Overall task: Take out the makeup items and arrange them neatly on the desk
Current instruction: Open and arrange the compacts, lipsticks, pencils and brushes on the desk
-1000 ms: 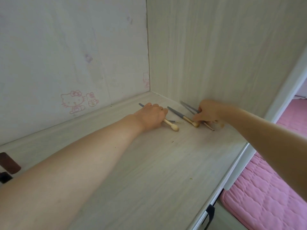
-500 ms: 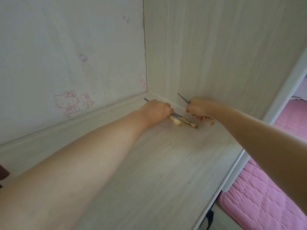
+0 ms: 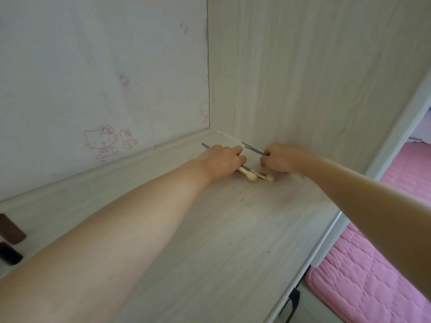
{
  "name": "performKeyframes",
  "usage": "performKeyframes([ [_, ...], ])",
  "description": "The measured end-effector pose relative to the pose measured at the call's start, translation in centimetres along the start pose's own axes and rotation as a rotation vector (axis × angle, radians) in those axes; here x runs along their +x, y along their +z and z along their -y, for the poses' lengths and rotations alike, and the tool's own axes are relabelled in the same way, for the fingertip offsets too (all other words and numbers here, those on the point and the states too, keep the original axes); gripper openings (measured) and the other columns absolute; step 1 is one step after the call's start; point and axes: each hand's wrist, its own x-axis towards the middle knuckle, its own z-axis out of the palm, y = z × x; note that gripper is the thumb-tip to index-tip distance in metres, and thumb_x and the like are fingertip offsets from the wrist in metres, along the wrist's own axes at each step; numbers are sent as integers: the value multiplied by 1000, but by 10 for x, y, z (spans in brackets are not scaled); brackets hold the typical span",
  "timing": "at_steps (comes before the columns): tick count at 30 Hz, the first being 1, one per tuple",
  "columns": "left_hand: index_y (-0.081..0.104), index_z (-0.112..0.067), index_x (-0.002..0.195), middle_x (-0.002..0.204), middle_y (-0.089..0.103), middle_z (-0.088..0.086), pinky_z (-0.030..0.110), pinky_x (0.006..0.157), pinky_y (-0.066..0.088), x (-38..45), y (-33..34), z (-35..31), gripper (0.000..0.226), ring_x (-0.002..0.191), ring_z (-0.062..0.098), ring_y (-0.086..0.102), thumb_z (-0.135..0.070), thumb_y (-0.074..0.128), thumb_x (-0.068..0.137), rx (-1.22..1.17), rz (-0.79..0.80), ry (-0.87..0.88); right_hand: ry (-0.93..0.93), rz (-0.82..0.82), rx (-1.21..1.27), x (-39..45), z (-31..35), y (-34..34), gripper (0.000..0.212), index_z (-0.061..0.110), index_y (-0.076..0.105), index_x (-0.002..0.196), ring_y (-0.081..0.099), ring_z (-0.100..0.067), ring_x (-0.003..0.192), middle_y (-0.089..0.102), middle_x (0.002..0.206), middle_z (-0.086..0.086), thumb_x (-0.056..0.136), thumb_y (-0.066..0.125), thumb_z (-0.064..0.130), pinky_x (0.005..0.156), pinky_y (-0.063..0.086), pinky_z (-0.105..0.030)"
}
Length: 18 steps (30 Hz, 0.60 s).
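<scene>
At far corner of desk point(image 3: 233, 229): L hand point(image 3: 221, 160) pressed flat over two makeup brushes point(image 3: 253, 174), fingers together, not clearly gripping; bristle ends out toward camera, blue handles running back-left toward wall. R hand point(image 3: 281, 159) just beside, fingers clamped on more blue-handled brushes point(image 3: 254, 149), axes approx. parallel. Likely next: slide both sets together, L hand nearer the lying pair.

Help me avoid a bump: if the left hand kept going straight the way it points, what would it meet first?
Probably the right hand, close beyond the left hand; past it stands the side panel. Depth is unclear.
</scene>
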Motion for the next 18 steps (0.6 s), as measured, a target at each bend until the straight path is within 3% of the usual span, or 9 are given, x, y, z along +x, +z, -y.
performKeyframes([
  [5, 48, -13, 112, 108, 51, 6, 30, 70, 30, -41, -5, 10, 19, 94, 24, 50, -5, 36, 99, -58, -59, -50, -90, -24, -1, -20, 14, 3, 29, 8, 56, 118, 51, -21, 65, 56, 104, -14, 101, 40, 24, 49, 39, -26],
  [8, 46, -13, 110, 101, 53, 6, 31, 70, 30, -75, -13, 18, 19, 94, 26, 49, -3, 35, 98, -74, -71, -76, -153, -39, -5, -37, 25, 2, 30, 9, 56, 121, 58, -30, 91, 57, 115, -16, 101, 38, 21, 70, 47, -33],
  [12, 47, -18, 112, 100, 54, 3, 33, 75, 37, -123, -25, 25, 23, 96, 24, 48, -3, 39, 97, -72, -95, -118, -217, -52, -5, -65, 45, 1, 30, 9, 58, 118, 57, -29, 89, 58, 99, -11, 100, 36, 19, 74, 47, -34],
  [18, 53, -21, 118, 103, 59, 1, 36, 78, 42, -201, -56, 29, 27, 95, 22, 49, -8, 42, 97, -139, -161, -174, -303, -80, -25, -114, 83, 2, 29, 13, 59, 115, 61, -29, 92, 64, 99, -10, 99, 37, 22, 85, 51, -41],
])
